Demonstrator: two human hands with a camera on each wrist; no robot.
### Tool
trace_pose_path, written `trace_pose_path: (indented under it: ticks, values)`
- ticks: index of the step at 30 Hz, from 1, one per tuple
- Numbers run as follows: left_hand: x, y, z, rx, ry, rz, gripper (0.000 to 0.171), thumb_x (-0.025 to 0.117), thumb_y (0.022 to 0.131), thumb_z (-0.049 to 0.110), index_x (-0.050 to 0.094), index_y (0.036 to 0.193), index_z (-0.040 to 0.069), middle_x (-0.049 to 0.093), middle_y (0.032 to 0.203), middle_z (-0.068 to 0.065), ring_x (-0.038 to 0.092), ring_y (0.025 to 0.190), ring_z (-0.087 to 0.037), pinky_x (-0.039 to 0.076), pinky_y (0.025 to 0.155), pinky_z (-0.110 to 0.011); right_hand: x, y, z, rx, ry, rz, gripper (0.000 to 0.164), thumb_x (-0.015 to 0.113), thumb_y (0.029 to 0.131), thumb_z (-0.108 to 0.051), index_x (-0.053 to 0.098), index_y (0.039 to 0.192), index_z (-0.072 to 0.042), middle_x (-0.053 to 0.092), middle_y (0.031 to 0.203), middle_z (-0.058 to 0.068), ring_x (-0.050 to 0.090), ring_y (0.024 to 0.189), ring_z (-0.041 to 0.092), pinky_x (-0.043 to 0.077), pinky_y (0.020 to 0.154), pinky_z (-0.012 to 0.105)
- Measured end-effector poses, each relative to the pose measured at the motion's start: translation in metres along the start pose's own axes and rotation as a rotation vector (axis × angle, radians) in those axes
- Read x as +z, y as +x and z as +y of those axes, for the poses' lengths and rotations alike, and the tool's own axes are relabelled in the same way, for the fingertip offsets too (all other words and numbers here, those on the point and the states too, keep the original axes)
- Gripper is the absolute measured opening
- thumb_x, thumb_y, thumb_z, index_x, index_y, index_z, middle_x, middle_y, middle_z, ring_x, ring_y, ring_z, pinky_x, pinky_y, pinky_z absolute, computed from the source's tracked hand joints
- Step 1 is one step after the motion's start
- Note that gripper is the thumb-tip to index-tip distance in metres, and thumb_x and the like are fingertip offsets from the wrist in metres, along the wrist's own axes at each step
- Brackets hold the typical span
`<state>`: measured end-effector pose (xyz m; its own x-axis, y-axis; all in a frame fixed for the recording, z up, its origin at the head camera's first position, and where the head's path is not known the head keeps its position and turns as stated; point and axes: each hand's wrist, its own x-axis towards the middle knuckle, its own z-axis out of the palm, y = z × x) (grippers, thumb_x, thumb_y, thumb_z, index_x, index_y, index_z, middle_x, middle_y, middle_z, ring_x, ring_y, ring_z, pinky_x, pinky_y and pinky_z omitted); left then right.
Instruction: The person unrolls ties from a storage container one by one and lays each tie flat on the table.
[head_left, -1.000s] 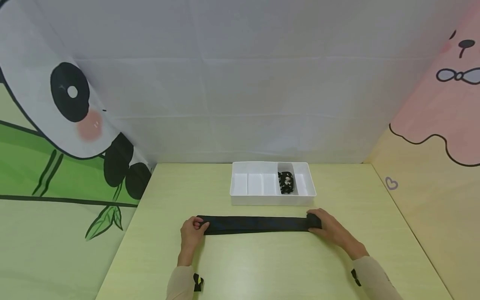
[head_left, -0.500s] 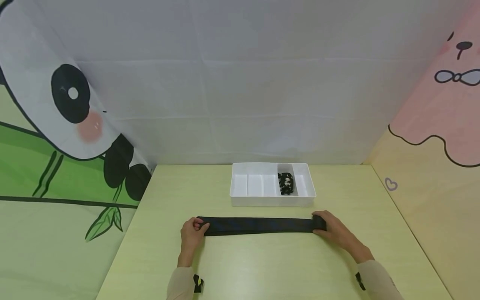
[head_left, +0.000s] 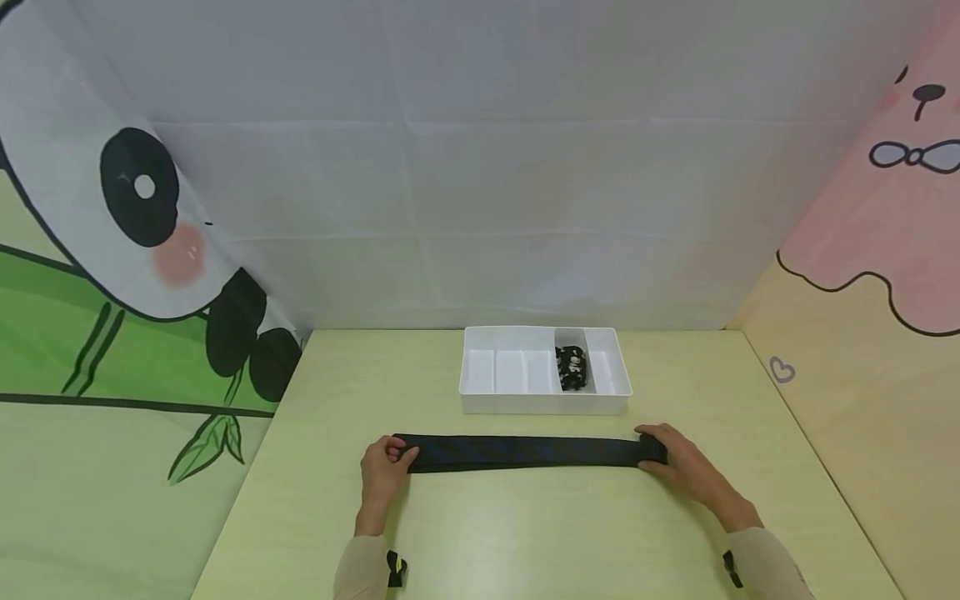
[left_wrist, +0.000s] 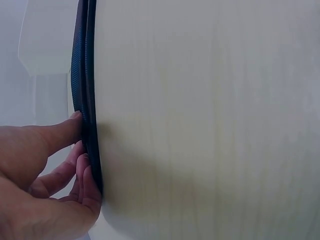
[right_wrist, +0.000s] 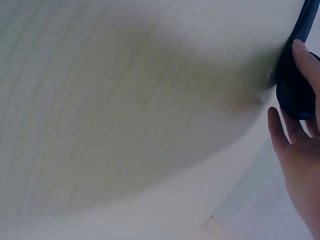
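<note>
A dark necktie (head_left: 517, 452), black with faint blue, stretches left to right across the table in layered lengths. At its left end my left hand (head_left: 383, 473) pinches it between thumb and curled fingers; the left wrist view shows this left hand (left_wrist: 55, 170) gripping the layered edges. My right hand (head_left: 686, 471) holds the right end, where the fabric makes a thick roll. In the right wrist view, the thumb of the right hand (right_wrist: 302, 145) lies on the dark roll (right_wrist: 295, 92), with fingers on its other side.
Behind the necktie stands a white divided box (head_left: 543, 403). One compartment contains a folded black cloth with a pale print (head_left: 572, 367). A white sheet wall (head_left: 480, 208) rises at the table's (head_left: 525, 533) back edge, with printed walls on both sides.
My right hand has moved to the right with the rolled end, and the flat stretch of necktie is longer. My left hand stays in place at the left end.
</note>
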<state>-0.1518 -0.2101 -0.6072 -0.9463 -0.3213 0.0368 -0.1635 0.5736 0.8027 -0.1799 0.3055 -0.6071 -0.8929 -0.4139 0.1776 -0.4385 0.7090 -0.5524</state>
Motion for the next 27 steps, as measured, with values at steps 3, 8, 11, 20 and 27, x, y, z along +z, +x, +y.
trace_pose_path:
  ticks: [3, 8, 11, 20, 27]
  values:
    - [0.000, 0.000, 0.000, 0.001, 0.002, 0.001, 0.022, 0.079, 0.090, 0.008, 0.065, 0.097, -0.007, 0.061, 0.087, -0.017, 0.057, 0.079, -0.024, 0.047, 0.073, -0.037, -0.002, -0.002, 0.002, 0.005, -0.007, -0.005, 0.054, 0.082, 0.089, -0.013, 0.060, 0.137, -0.004, 0.065, 0.124, 0.009, 0.062, 0.116, 0.032, 0.049, 0.096, 0.055]
    - [0.000, 0.000, 0.000, -0.004, -0.001, -0.001, 0.022, 0.079, 0.090, 0.008, 0.065, 0.097, -0.007, 0.060, 0.087, -0.017, 0.057, 0.079, -0.024, 0.047, 0.073, -0.037, -0.007, -0.005, 0.005, 0.000, -0.012, 0.002, 0.051, 0.081, 0.089, -0.012, 0.061, 0.135, -0.002, 0.064, 0.123, 0.010, 0.063, 0.114, 0.033, 0.050, 0.094, 0.056]
    - [0.000, 0.000, 0.001, -0.009, -0.001, -0.003, 0.022, 0.079, 0.090, 0.008, 0.065, 0.098, -0.007, 0.060, 0.087, -0.017, 0.057, 0.080, -0.025, 0.046, 0.073, -0.037, -0.010, -0.007, 0.006, 0.000, -0.010, 0.012, 0.051, 0.082, 0.088, -0.010, 0.061, 0.133, -0.001, 0.064, 0.122, 0.010, 0.063, 0.113, 0.035, 0.050, 0.093, 0.057]
    - [-0.001, -0.001, 0.002, -0.008, 0.003, -0.005, 0.022, 0.078, 0.091, 0.008, 0.065, 0.099, -0.008, 0.060, 0.089, -0.017, 0.057, 0.081, -0.026, 0.046, 0.074, -0.038, -0.016, -0.012, 0.010, 0.017, -0.024, 0.024, 0.050, 0.083, 0.086, -0.008, 0.062, 0.131, 0.000, 0.064, 0.120, 0.012, 0.062, 0.111, 0.036, 0.051, 0.091, 0.056]
    - [-0.001, -0.002, 0.003, -0.001, 0.002, 0.001, 0.022, 0.079, 0.090, 0.007, 0.065, 0.098, -0.008, 0.059, 0.089, -0.018, 0.057, 0.081, -0.027, 0.046, 0.074, -0.038, -0.024, -0.014, 0.010, 0.034, -0.017, 0.049, 0.050, 0.084, 0.084, -0.006, 0.062, 0.128, 0.002, 0.065, 0.122, 0.016, 0.062, 0.114, 0.039, 0.050, 0.091, 0.056]
